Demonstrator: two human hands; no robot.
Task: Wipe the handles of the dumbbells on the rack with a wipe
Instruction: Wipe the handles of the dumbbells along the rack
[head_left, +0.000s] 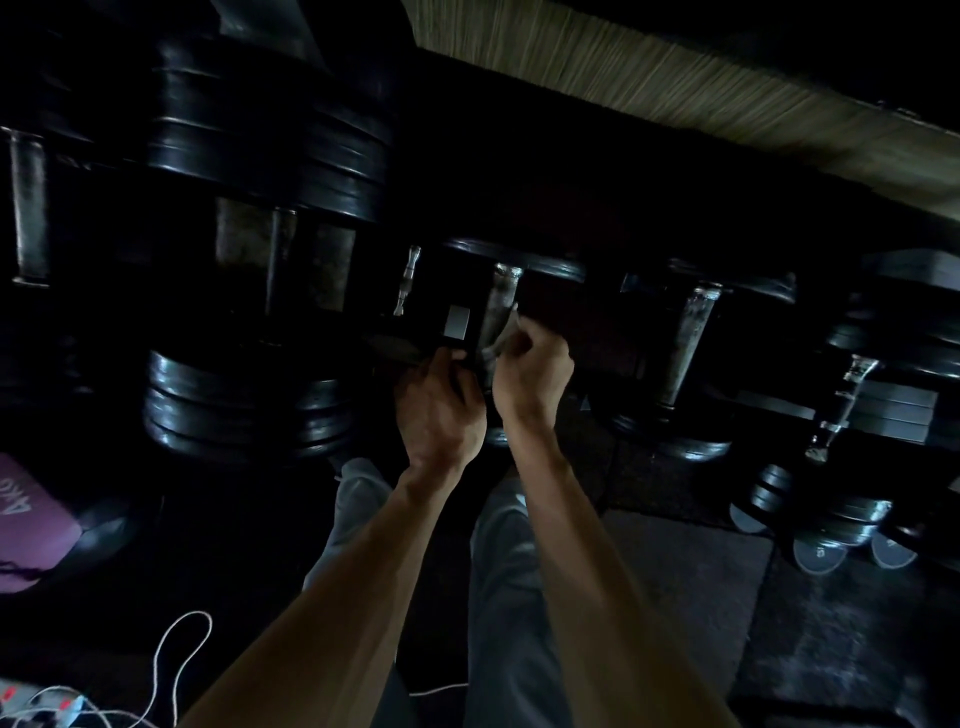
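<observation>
Grey wipe (503, 340) pinched by right hand (531, 376) against dumbbell handle (500, 304); left hand (439, 410) curled beside it.

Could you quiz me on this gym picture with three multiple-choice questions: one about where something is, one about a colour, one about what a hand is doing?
1. Where does the white cord lie?
A. On the floor at lower left
B. Draped over the rack
C. Around a wrist

2. What colour is the mat at the left edge?
A. Green
B. Purple-pink
C. Yellow

3. What is the right hand doing?
A. Hanging open at the side
B. Resting flat on the floor
C. Gripping a wipe against a dumbbell handle

Answers:
1. A, it curls across the dark floor near the bottom left corner.
2. B, it shows purple-pink with pale lettering.
3. C, its fingers curl round the crumpled wipe at the metal handle, while the left hand holds on just beside it.
</observation>
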